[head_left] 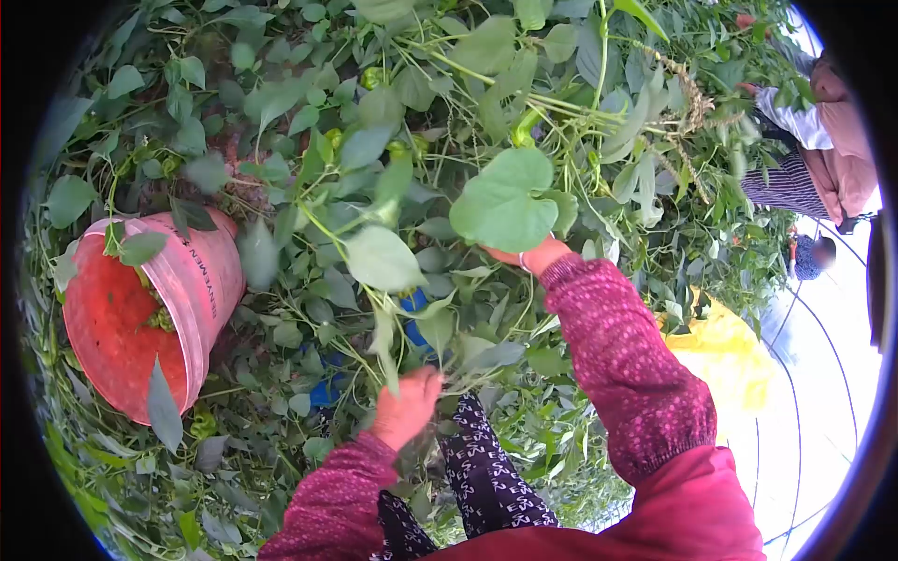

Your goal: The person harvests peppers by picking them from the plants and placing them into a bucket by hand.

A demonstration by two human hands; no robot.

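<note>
My left hand [409,407] is closed around leafy stems of a pepper plant [382,309], low in front of my legs. Farther up and to the right, my right hand [535,255] reaches into the foliage; a broad green leaf [505,201] covers most of its fingers, so whether it holds anything is hidden. Light green peppers hang among the leaves, one pepper [526,129] above my right hand and another pepper [371,78] farther up. On the left a pink-red bucket [210,271] lies tilted with its mouth towards me, and some green peppers [161,320] show inside.
Dense plants surround me on most sides. Blue pieces [327,379] show low between the leaves. A yellow sheet or bag [720,351] lies to the right. Another person [823,131] bends over the plants at upper right, and a further person [812,255] is beyond.
</note>
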